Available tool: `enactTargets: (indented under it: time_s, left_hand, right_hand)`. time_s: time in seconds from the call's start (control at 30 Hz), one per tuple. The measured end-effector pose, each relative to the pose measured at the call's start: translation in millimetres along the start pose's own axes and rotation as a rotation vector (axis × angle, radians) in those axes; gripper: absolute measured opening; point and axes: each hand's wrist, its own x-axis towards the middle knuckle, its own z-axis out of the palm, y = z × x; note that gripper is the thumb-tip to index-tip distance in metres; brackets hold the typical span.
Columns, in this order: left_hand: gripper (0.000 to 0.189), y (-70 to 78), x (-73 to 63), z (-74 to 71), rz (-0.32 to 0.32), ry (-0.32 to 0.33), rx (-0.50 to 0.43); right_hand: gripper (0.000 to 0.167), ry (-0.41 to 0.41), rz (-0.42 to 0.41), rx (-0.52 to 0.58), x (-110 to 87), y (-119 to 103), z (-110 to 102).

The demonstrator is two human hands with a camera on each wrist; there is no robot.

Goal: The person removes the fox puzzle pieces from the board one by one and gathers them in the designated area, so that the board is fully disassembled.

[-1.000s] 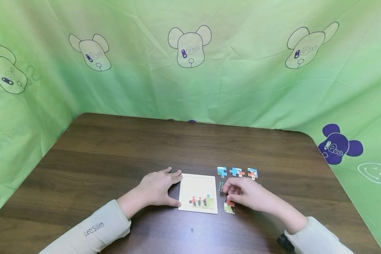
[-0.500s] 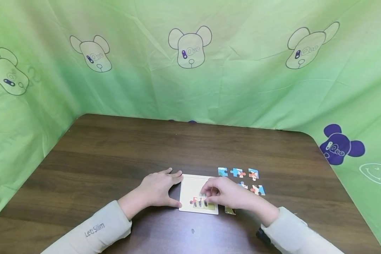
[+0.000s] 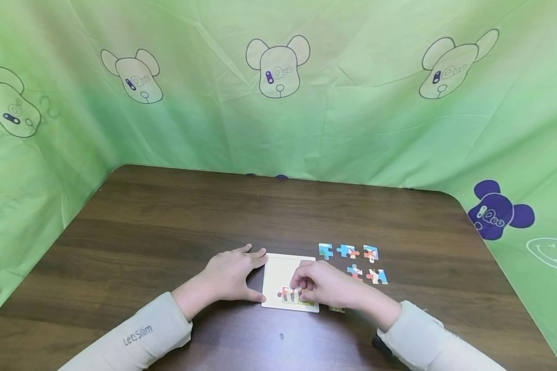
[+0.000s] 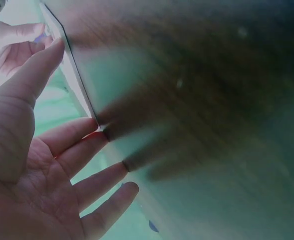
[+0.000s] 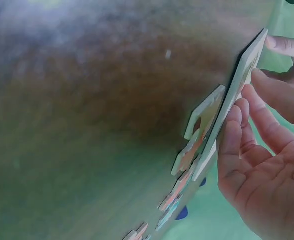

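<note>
A square puzzle tray (image 3: 278, 268) with a pale wooden face lies in front of me, with joined puzzle pieces (image 3: 289, 295) in its lower part. My left hand (image 3: 229, 274) is at the tray's left side, fingers spread and straight, thumb near the lower corner and a fingertip near the upper one. Over the tray's right half, my right hand (image 3: 327, 284) brings its thumb and curled fingers together low over the joined pieces. It pinches a small puzzle piece, mostly hidden; a bluish bit (image 4: 40, 37) shows between its fingers in the left wrist view.
Right of the tray lie several loose puzzle pieces, among them a blue one (image 3: 325, 250), an orange-and-white one (image 3: 371, 253) and another (image 3: 377, 276). One piece (image 3: 337, 309) is partly under my right forearm. A green curtain (image 3: 278, 134) borders the brown table (image 3: 190, 216).
My right hand has moved left from the loose pieces to the tray, then lowered slightly over the joined pieces. The left hand has stayed at the tray's side.
</note>
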Motion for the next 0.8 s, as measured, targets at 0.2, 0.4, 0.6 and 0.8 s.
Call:
enactTargets:
  time_s: [0.2,0.4,0.6,0.8]
  left_hand:
    - [0.086,-0.4,0.2,-0.1,0.0,0.001,0.002]
    - [0.086,-0.5,0.2,-0.3,-0.003,-0.003,0.001]
    - [0.086,0.2,0.5,-0.7,-0.005,-0.007,0.003]
    - [0.086,0.1,0.5,-0.5,-0.004,-0.009,0.005]
  right_hand:
    - [0.017,-0.011,-0.011,-0.024,1.8,-1.5,0.0]
    - [0.019,-0.011,0.024,0.031,3.3,-1.1,1.0]
    - [0.016,0.0,0.051,0.119,2.6,1.1,1.1]
    - [0.013,0.002,0.052,0.185,2.4,1.2,1.1]
